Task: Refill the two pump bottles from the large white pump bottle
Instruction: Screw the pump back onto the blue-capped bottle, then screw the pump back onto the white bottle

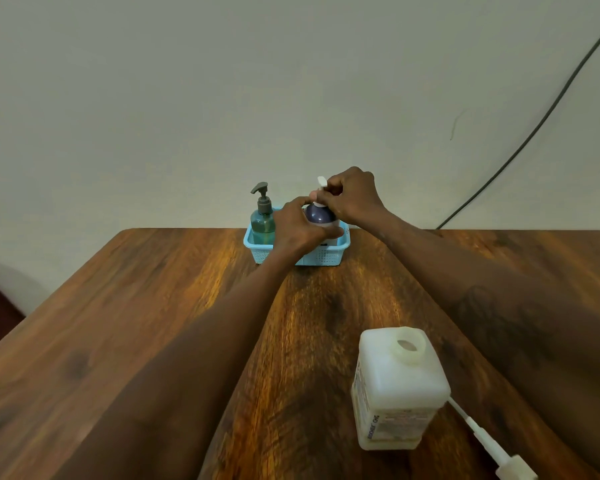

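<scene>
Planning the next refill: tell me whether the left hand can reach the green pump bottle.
Probably yes: the green bottle stands unblocked beside the left hand, though that hand grips the dark bottle.

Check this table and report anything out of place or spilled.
The large white bottle stands with its neck open, and its pump lies loose on the table beside it. That likely suits refilling. No spill shows. The left hand and right hand hold the dark blue bottle.
</scene>
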Available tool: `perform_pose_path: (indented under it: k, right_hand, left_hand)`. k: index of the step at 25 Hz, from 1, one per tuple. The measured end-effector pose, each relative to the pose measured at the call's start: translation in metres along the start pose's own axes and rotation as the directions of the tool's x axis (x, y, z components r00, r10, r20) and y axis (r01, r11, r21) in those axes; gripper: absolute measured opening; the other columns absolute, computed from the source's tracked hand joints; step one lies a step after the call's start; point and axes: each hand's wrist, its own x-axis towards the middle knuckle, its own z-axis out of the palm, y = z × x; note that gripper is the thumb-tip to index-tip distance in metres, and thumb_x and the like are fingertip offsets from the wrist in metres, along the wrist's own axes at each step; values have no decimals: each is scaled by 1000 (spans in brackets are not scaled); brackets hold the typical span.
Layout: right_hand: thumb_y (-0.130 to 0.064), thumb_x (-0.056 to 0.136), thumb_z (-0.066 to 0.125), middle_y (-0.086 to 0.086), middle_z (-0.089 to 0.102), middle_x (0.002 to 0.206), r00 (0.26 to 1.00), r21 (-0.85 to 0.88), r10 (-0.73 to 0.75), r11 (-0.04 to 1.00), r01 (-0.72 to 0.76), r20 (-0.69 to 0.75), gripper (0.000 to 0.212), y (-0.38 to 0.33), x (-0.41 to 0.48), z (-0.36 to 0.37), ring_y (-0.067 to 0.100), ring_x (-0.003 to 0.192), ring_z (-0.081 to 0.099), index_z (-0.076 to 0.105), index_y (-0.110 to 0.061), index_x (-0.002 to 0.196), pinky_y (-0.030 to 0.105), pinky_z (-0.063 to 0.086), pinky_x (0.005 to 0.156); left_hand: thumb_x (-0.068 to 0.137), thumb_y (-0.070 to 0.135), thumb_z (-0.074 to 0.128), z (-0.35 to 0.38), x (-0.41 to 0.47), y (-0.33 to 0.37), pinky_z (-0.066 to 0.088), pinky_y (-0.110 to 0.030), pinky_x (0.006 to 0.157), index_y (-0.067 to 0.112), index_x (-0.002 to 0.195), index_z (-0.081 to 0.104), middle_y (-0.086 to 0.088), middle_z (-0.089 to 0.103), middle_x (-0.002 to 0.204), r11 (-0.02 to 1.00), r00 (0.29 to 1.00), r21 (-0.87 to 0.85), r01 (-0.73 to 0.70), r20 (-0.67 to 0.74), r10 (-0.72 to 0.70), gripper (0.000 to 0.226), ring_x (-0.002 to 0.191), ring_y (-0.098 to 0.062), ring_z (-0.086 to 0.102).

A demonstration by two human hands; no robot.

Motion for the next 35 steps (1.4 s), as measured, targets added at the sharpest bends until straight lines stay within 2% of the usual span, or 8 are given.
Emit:
perform_pose_path:
  k: [5,11,16,20,25,29,32,35]
  right_hand:
    - [-37,80,84,4,77,90,998,57,59,997,-59,9,35,-3,-15,-8,12,78,71,80,-11,102,25,58,77]
    - [-34,83,83,5,77,101,991,45,132,990,-134,34,37,-6,-65,-41,2,72,63,77,-10,110,9,46,66]
    - [-33,85,81,-5,73,100,982,10,132,991,-135,136,30,-18,-145,-78,2,76,63,77,-15,109,5,45,66]
    - [-17,88,77,-1,74,101,980,39,108,992,-116,167,19,-19,-205,-106,10,90,70,76,-15,108,16,55,78]
    - [4,80,72,-12,73,81,959,-68,79,996,-63,271,27,-8,-259,-141,5,80,69,77,-23,79,32,63,81]
    - [1,80,67,-12,77,86,812,-152,98,988,-12,575,30,3,-294,-164,5,88,70,78,-26,74,35,60,88]
    - [5,80,65,-12,75,111,632,-236,129,968,87,764,36,9,-314,-170,6,108,67,81,-28,86,40,57,94]
    - [7,77,66,-11,66,133,584,-290,104,928,234,805,47,9,-319,-170,9,125,58,80,-32,97,36,51,102]
  left_hand:
    - [58,56,91,-2,-14,0,50,-31,101,20,150,43,-5,63,138,999,999,26,37,18,-38,109,122,-23,60]
    - [79,53,82,-37,-66,19,52,-33,100,21,151,42,-7,54,151,995,999,-92,37,4,-37,89,130,-21,58]
    - [85,57,75,-71,-140,41,56,-12,77,23,144,53,-1,61,140,968,995,-244,62,96,-39,71,117,-7,60]
    - [79,74,70,-87,-197,62,61,-37,93,43,126,62,1,66,134,923,979,-373,93,204,-16,57,118,-15,67]
    - [76,66,76,-92,-251,76,57,-27,93,31,141,57,10,63,137,907,932,-408,105,358,53,77,118,-4,64]
    - [73,33,91,-83,-276,81,54,-10,74,32,139,51,22,63,121,946,910,-316,75,409,64,77,101,12,64]
    - [66,31,95,-75,-277,81,61,-26,86,29,135,53,7,66,132,960,946,-275,57,321,36,81,116,-8,66]
    - [63,29,97,-71,-275,81,62,-40,89,25,130,54,1,67,133,959,956,-277,66,293,18,81,118,-16,67]
